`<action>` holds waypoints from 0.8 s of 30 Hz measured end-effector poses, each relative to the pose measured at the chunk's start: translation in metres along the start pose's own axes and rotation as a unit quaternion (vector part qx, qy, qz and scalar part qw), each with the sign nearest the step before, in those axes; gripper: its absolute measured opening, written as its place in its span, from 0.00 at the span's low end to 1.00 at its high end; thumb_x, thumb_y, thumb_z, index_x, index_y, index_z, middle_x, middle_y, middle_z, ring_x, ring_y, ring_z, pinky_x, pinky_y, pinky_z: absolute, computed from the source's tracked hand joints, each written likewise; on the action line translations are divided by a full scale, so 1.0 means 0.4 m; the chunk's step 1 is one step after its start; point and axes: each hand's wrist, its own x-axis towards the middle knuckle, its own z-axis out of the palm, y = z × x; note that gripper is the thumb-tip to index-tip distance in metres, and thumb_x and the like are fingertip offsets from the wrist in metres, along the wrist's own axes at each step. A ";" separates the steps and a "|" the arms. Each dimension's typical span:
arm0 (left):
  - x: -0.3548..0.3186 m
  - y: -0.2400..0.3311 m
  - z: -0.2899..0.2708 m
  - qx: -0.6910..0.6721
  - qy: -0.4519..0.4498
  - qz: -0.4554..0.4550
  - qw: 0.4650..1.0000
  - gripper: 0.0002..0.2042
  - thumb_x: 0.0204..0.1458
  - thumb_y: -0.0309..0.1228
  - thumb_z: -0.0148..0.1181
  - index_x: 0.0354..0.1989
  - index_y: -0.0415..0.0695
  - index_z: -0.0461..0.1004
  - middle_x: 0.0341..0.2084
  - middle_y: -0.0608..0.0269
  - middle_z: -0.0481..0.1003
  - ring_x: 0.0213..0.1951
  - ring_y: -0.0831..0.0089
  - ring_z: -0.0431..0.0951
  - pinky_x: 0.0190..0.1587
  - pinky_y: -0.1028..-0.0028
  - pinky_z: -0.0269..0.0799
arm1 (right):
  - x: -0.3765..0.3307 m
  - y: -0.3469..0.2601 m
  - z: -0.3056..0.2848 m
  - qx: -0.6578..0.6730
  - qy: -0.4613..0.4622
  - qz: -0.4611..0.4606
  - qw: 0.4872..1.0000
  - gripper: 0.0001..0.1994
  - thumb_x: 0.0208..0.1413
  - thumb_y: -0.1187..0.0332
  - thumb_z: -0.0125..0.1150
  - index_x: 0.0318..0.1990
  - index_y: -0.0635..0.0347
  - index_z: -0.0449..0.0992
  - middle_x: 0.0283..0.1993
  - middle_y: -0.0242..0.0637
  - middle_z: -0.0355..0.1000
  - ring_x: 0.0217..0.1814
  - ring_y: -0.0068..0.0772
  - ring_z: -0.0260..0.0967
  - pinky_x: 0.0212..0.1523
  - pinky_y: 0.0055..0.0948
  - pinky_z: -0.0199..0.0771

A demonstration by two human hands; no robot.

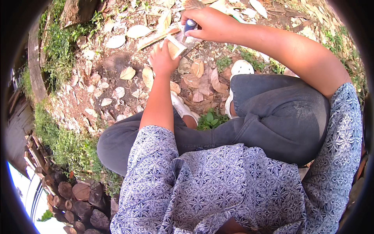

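Note:
I squat on leaf-covered ground, knees in dark trousers point(272, 113). My left hand point(161, 60) grips a short pale piece of split wood point(175, 47), holding it on end on the soil. My right hand point(212, 24) is closed around the blue handle of a tool point(189, 25) just above that piece. The tool's blade is mostly hidden between hand and wood. A longer pale wood strip point(157, 38) lies on the ground behind the held piece.
Dry leaves point(198, 78) and bare soil cover the ground ahead. White shoes point(240, 68) show by my knees. A log point(76, 11) lies at top left, grass runs along the left, and stacked cut logs point(78, 199) sit at lower left.

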 end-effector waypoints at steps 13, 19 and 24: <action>0.011 -0.012 0.015 -0.036 0.007 -0.003 0.999 0.49 0.41 0.52 0.74 0.74 0.60 0.55 0.68 0.48 0.62 0.68 0.50 0.63 0.70 0.46 0.50 | 0.090 -0.022 0.057 -0.064 -0.024 -0.029 0.997 0.13 0.57 0.62 0.67 0.43 0.59 0.74 0.33 0.46 0.77 0.39 0.53 0.77 0.41 0.48 0.74; 0.031 -0.003 -0.027 -0.285 0.120 0.104 0.945 0.38 0.42 0.42 0.78 0.62 0.43 0.67 0.58 0.47 0.71 0.60 0.54 0.72 0.60 0.57 0.69 | 0.114 -0.075 0.062 -0.102 -0.070 -0.018 0.992 0.14 0.55 0.61 0.68 0.45 0.58 0.76 0.34 0.46 0.78 0.41 0.51 0.79 0.42 0.48 0.77; 0.047 0.033 -0.094 -0.476 0.120 0.120 0.863 0.22 0.51 0.35 0.73 0.50 0.37 0.73 0.43 0.57 0.79 0.42 0.74 0.81 0.43 0.73 0.76 | 0.134 -0.108 0.075 -0.105 -0.087 -0.018 0.990 0.16 0.54 0.61 0.70 0.46 0.58 0.76 0.35 0.46 0.78 0.42 0.51 0.79 0.42 0.47 0.78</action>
